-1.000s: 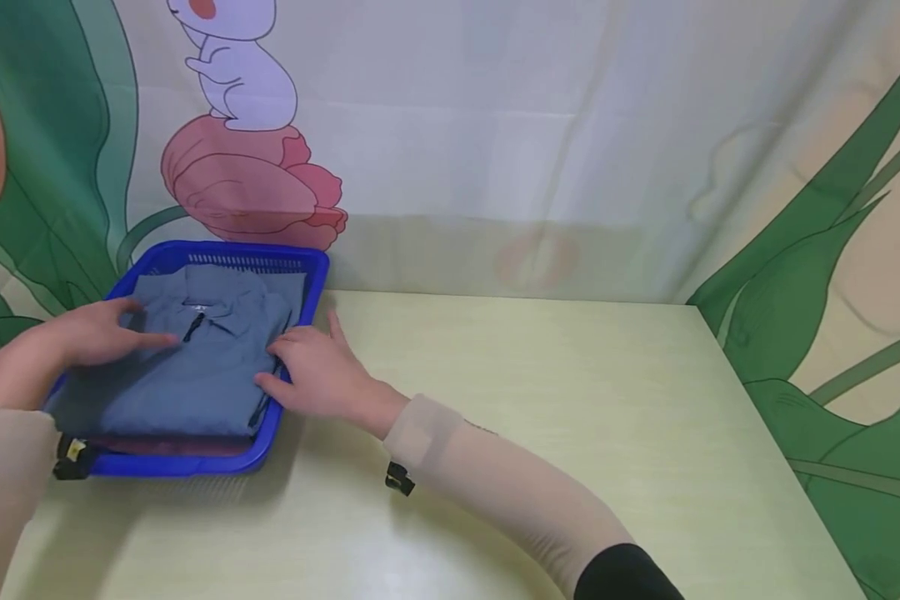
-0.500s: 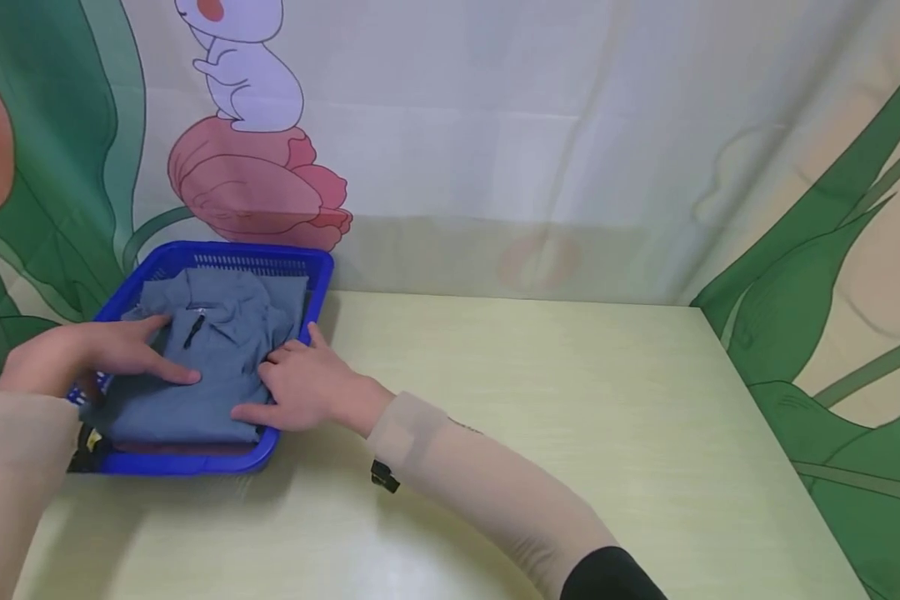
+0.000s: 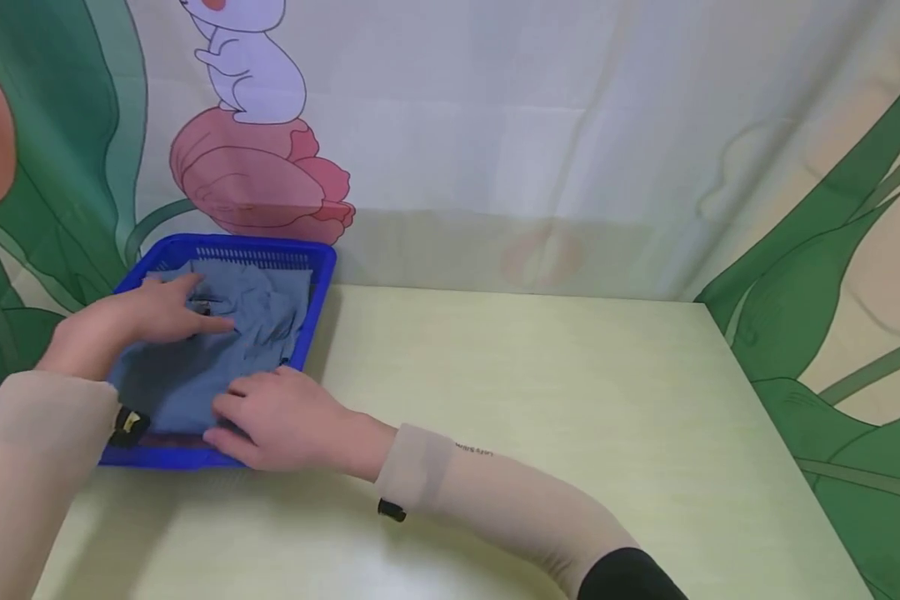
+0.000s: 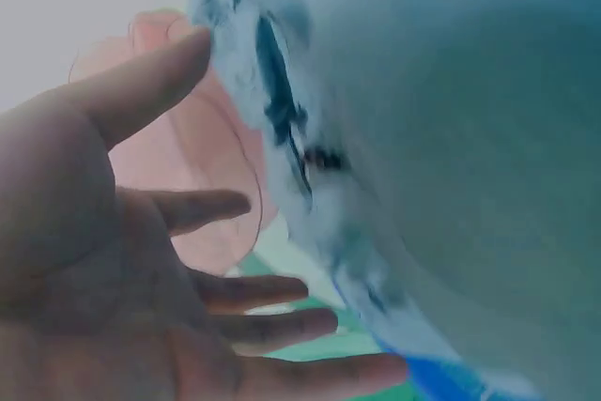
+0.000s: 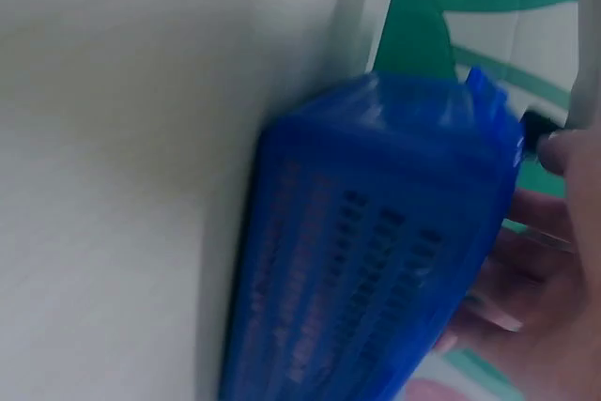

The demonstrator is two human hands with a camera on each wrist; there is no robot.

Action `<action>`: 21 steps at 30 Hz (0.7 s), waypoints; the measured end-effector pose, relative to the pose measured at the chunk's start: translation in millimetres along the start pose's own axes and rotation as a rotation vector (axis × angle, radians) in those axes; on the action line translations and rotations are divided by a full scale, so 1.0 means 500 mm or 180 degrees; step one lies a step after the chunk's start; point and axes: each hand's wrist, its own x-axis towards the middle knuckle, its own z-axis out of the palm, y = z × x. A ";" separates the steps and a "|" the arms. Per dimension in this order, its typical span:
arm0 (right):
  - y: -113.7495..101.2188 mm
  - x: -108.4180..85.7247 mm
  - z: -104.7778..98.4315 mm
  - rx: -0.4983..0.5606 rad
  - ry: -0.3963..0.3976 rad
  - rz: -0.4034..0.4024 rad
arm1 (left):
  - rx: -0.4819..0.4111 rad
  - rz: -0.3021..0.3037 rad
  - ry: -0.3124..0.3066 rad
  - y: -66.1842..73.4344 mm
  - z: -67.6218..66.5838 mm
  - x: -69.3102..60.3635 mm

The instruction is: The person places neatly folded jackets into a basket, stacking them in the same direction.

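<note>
A folded blue-grey collared shirt [image 3: 187, 379] lies inside the blue plastic basket [image 3: 321, 292] at the left of the table. My left hand [image 3: 161, 312] is spread over the shirt's collar end, thumb pointing right; the left wrist view has its fingers [image 4: 282, 331] extended alongside the crumpled collar. My right hand [image 3: 288, 421] is at the basket's front right corner, fingers loosely bent over the rim and the shirt's edge. In the right wrist view its fingers are partly hidden behind the basket wall. Under the shirt's front edge shows a strip of dark reddish cloth [image 3: 176, 439].
The pale table [image 3: 540, 433] extends to the right of the basket. Behind it hangs a curtain [image 3: 450, 150] printed with a rabbit, flowers and leaves, close to the basket's back rim. A black wrist-camera piece [image 3: 129, 427] is near the basket's front left corner.
My left hand has moved from the shirt's left side up and right onto its collar area. The right hand has slid down along the right rim to the front corner. The shirt sits farther inside the basket.
</note>
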 end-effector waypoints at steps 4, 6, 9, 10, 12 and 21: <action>-0.029 -0.005 0.004 -0.0259 -0.0467 -0.0110 | -0.0161 -0.0281 -0.0031 0.024 0.004 0.033; -0.038 -0.007 0.008 -0.0359 -0.0619 -0.0129 | -0.0215 -0.0462 -0.0080 0.026 0.010 0.049; -0.044 -0.009 0.015 -0.0417 -0.0682 -0.0173 | -0.0297 -0.0717 -0.0217 0.025 0.016 0.066; -0.045 -0.009 0.017 -0.0410 -0.0714 -0.0169 | -0.0323 -0.0792 -0.0277 0.024 0.019 0.070; -0.045 -0.008 0.020 -0.0388 -0.0773 -0.0148 | -0.0365 -0.0923 -0.0380 0.024 0.023 0.077; -0.045 0.013 0.030 -0.0439 -0.1067 -0.0059 | -0.0206 -0.1165 -0.0528 0.026 0.036 0.097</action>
